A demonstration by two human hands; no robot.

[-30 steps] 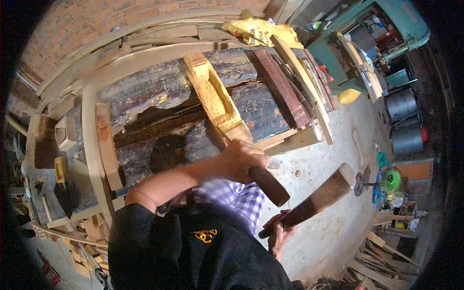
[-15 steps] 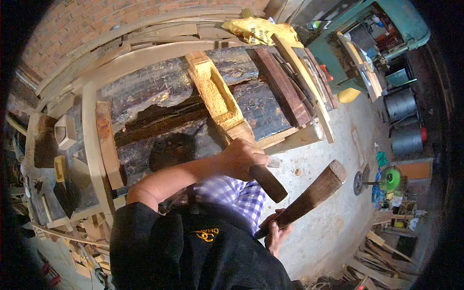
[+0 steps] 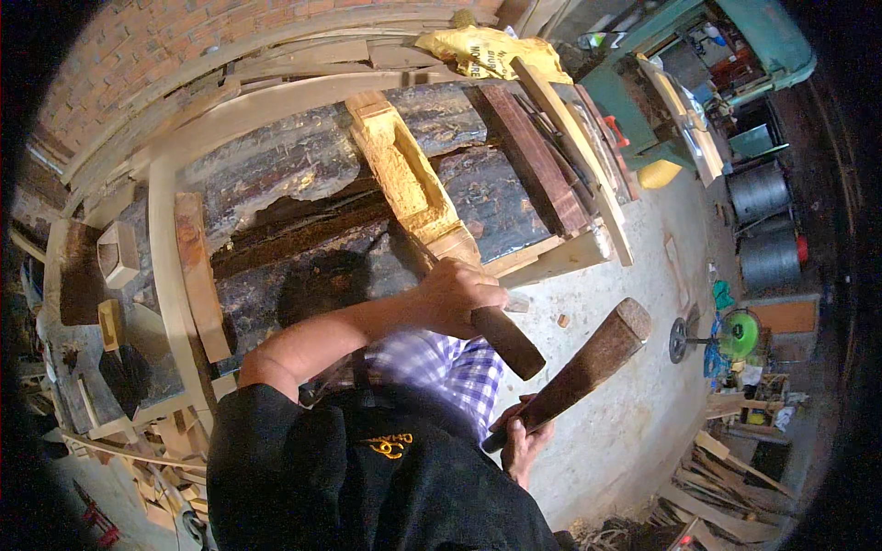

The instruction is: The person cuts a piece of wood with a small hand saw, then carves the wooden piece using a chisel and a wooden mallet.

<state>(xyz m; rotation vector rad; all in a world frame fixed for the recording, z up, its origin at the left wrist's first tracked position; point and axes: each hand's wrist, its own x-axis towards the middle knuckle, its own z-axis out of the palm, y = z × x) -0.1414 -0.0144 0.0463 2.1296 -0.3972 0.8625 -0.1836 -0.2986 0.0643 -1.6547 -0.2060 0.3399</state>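
Observation:
A long block of pale yellow wood with a trough-like hollow carved into it lies across the dark bench top. At its near end, my left hand is closed around a chisel, its thick dark handle pointing toward my lower right. The chisel's blade is hidden behind my fingers. Lower right, my right hand grips the narrow end of a club-shaped wooden mallet. The mallet's thick head tilts up to the right, over the floor and apart from the chisel.
Reddish-brown boards and a long pale batten lie on the bench's right side. A hollowed wooden piece stands at left. Beyond the bench is a yellow sack. A green fan and metal drums stand at right.
My view has shifted slightly, so the bench and the carved block sit a little further left and up. Both hands keep their holds on the chisel and mallet, almost still.

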